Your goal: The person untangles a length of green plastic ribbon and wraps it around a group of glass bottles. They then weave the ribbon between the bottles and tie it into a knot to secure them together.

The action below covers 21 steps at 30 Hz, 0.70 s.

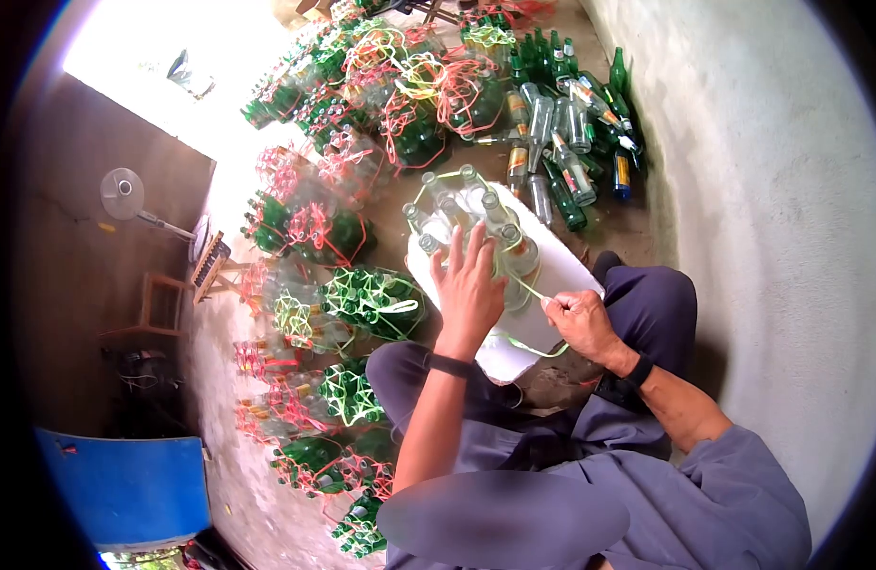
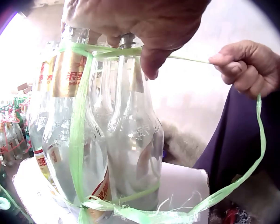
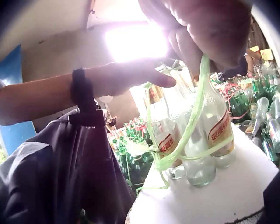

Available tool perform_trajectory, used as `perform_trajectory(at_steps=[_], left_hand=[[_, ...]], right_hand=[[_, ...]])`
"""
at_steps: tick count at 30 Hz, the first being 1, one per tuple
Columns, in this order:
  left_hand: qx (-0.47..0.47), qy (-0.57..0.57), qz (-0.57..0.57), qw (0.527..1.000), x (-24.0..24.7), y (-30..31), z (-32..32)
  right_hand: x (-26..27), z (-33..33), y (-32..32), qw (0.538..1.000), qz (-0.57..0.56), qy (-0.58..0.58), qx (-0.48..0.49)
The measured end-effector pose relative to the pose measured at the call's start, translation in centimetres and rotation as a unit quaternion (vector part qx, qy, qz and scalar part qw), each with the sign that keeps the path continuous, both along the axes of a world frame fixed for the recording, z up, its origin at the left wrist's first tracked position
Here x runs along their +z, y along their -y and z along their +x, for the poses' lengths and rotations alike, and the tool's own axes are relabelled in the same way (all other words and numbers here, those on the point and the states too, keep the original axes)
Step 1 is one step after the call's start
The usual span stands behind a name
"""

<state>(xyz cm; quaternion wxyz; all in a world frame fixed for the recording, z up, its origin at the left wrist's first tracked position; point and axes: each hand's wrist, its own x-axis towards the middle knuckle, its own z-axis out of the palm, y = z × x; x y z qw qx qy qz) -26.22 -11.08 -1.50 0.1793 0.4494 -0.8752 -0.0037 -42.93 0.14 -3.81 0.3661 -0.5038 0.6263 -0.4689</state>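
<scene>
A bundle of clear glass bottles stands upright on a white block in front of the person. Green plastic twine loops round the bottles at the necks and again low on their sides, with a knot near the bottom. The left hand lies over the near bottle necks with its fingers spread and fairly straight, its thumb beside the upper twine. To the right of the bundle, the right hand pinches the twine, drawn taut from the necks; a loose length hangs from this hand to the lower loop.
Tied bundles of bottles in red and green twine fill the floor to the left and far side. Loose bottles lie piled by the wall at the right. The person's knee is close beside the right hand.
</scene>
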Motion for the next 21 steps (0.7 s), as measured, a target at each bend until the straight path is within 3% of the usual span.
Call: perform_trajectory(at_steps=[3,9,12,13,15,18,21], left_hand=[[-0.015,-0.036,0.022,0.999,0.3,-0.1,0.2],[-0.021,-0.11,-0.074,0.991,3.2,-4.5,0.1],[-0.026,-0.189,0.1,0.977,2.6,-7.4,-0.3],[-0.024,-0.191,0.099,0.976,2.0,-7.9,-0.6],[-0.014,-0.34,0.351,0.872,-0.2,-8.6,-1.4],[-0.078,-0.347,0.359,0.863,-3.2,-10.5,-1.9],[-0.109,-0.234,0.475,0.841,-4.9,-13.0,-1.1]], right_hand=[[0.1,-0.2,-0.2,0.999,0.022,0.034,-0.001],[-0.3,-1.0,-0.3,0.998,0.046,0.053,0.001],[0.4,-1.1,-0.6,0.997,0.061,0.051,0.002],[0.6,-1.1,-0.9,0.996,0.069,0.057,0.004],[1.0,-1.1,-1.7,0.996,0.062,0.057,0.003],[1.6,-1.3,-2.0,0.996,0.057,0.069,-0.005],[1.9,-1.7,-1.9,0.997,0.05,0.065,-0.018]])
